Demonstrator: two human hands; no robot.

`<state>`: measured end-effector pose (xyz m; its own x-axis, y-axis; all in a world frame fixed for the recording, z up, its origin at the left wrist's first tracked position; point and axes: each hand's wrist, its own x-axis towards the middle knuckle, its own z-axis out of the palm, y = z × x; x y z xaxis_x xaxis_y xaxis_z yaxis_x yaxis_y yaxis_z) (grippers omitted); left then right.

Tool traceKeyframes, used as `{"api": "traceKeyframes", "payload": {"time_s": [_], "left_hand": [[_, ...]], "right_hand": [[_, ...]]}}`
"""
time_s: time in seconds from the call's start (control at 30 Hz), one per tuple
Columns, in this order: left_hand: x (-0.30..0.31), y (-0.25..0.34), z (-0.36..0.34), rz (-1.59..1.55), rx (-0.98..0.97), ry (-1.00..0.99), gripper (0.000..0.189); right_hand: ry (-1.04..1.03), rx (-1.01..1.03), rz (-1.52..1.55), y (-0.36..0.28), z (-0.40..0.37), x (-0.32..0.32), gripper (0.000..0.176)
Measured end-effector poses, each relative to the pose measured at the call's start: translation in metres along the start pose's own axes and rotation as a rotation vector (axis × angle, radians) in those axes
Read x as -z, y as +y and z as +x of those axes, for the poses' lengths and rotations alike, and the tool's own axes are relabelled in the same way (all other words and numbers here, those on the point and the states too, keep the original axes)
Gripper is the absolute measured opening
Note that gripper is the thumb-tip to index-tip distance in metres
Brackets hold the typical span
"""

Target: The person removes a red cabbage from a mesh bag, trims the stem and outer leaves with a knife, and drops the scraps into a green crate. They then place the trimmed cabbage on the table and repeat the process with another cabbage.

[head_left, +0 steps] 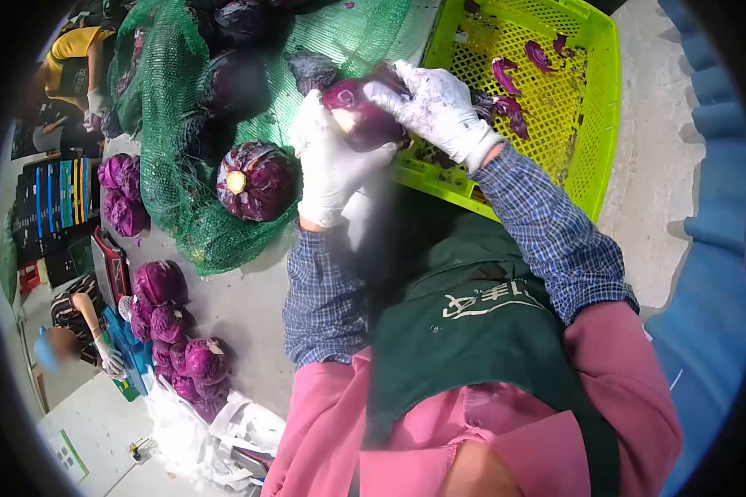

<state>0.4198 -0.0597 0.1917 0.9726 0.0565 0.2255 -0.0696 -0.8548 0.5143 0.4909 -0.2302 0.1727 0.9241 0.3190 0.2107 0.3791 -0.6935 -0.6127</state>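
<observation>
A glossy red cabbage (363,123), its pale cut stem facing up, is held in front of me. My left hand (330,161), in a white glove, is closed around its left and lower side. At its upper right, my white-gloved right hand (443,112) pinches what looks like a dark outer leaf (385,76) between thumb and fingers; the far fingertips are hidden. Another red cabbage (257,182), stem end up, lies left of my left hand on a green mesh bag (170,124). Behind the held one sits a duller cabbage (312,71).
A yellow-green crate (601,132) with loose purple leaves (510,112) stands at the right. More cabbages (170,323) line the grey table (253,331) at left, near white plastic bags (195,431). Two other people (75,62) work at far left. Blue sheeting (713,273) hangs at right.
</observation>
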Motion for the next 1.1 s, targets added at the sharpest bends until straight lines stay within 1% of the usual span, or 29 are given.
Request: {"api": "traceKeyframes", "payload": {"time_s": [0.1,0.13,0.17,0.2,0.23,0.27,0.3,0.33,0.37,0.4,0.47,0.5,0.53,0.6,0.63,0.67,0.7,0.73,0.77,0.8,0.83,0.87,0.9,0.93,1.0,1.03,1.07,1.1], "left_hand": [[0.010,-0.006,0.000,-0.168,-0.023,-0.053,0.114],[0.011,-0.007,-0.003,-0.228,0.013,-0.056,0.113],[0.013,-0.007,-0.005,-0.289,0.049,-0.058,0.112],[0.014,-0.010,-0.006,-0.308,0.025,-0.034,0.109],[0.012,-0.017,-0.008,-0.557,0.103,-0.059,0.103],[0.010,-0.024,-0.011,-0.807,0.183,-0.083,0.098],[0.010,-0.029,-0.013,-0.919,0.228,-0.065,0.091],[0.018,-0.021,-0.015,-1.009,0.282,-0.112,0.093],[0.023,-0.023,-0.015,-0.891,0.248,-0.158,0.097],[0.026,-0.024,-0.014,-0.773,0.207,-0.202,0.102],[0.040,-0.006,-0.010,-0.296,0.072,-0.264,0.113],[0.039,-0.002,-0.011,-0.169,0.012,-0.249,0.121],[0.037,-0.001,-0.011,-0.211,-0.063,-0.207,0.118],[0.027,0.000,-0.009,-0.253,0.018,-0.237,0.116],[0.023,0.007,-0.011,-0.256,-0.002,-0.225,0.111],[0.013,0.007,-0.009,-0.281,-0.043,-0.121,0.107],[0.011,0.016,-0.007,-0.350,0.021,-0.093,0.105],[0.012,0.022,-0.006,-0.417,0.090,-0.066,0.104],[-0.010,-0.002,-0.007,-0.243,0.051,0.080,0.106],[-0.008,0.002,-0.005,-0.266,0.058,0.066,0.107],[-0.005,0.011,-0.003,-0.290,0.063,0.047,0.107],[-0.003,0.017,-0.002,-0.315,0.071,0.029,0.107],[-0.005,0.017,-0.001,-0.213,0.085,0.035,0.104],[-0.009,0.015,0.000,-0.156,0.052,0.062,0.102],[-0.018,0.014,0.003,-0.040,-0.017,0.113,0.099],[-0.017,0.020,0.001,-0.112,-0.018,0.134,0.085],[-0.019,0.022,0.003,-0.100,-0.025,0.141,0.081],[-0.021,0.023,0.006,-0.088,-0.033,0.150,0.077]], "right_hand": [[0.025,-0.011,-0.103,0.007,0.005,-0.003,0.054],[0.009,-0.022,-0.131,0.017,0.008,0.001,0.050],[0.033,-0.091,-0.166,0.048,0.010,-0.011,0.046],[0.036,-0.157,-0.222,0.095,0.008,-0.024,0.049],[0.033,-0.306,-0.244,0.125,-0.005,-0.025,0.052],[-0.095,-0.487,-0.216,0.145,-0.013,-0.012,0.057],[-0.171,-0.532,-0.275,0.166,-0.022,-0.003,0.061],[-0.252,-0.579,-0.332,0.172,-0.030,0.001,0.067],[-0.141,-0.494,-0.339,0.173,-0.038,-0.005,0.071],[-0.024,-0.408,-0.346,0.160,-0.044,-0.005,0.076],[-0.074,-0.349,-0.040,0.092,-0.029,0.022,0.076],[-0.120,-0.261,0.177,0.066,-0.025,0.030,0.068],[-0.160,-0.168,0.394,0.044,-0.022,0.034,0.061],[-0.343,-0.134,0.597,0.012,-0.020,0.033,0.051],[-0.192,-0.015,0.451,0.007,-0.022,0.024,0.049],[-0.049,0.104,0.301,0.009,-0.026,0.010,0.047],[0.009,0.232,0.249,0.007,-0.025,0.012,0.052],[-0.068,0.195,0.166,0.004,-0.027,0.016,0.054],[-0.145,0.158,0.083,0.000,-0.033,0.023,0.056],[-0.215,0.119,0.000,-0.011,-0.037,0.034,0.058],[-0.244,0.127,-0.062,-0.016,-0.041,0.038,0.063],[-0.263,0.101,-0.108,-0.021,-0.044,0.039,0.064],[-0.281,0.076,-0.155,-0.026,-0.046,0.038,0.064],[-0.301,0.051,-0.202,-0.028,-0.046,0.037,0.064],[-0.208,0.087,-0.256,-0.021,-0.044,0.027,0.064],[-0.162,0.111,-0.298,-0.019,-0.041,0.026,0.064],[-0.115,0.138,-0.343,-0.015,-0.039,0.024,0.064],[-0.018,0.163,-0.400,-0.016,-0.035,0.020,0.060]]}}
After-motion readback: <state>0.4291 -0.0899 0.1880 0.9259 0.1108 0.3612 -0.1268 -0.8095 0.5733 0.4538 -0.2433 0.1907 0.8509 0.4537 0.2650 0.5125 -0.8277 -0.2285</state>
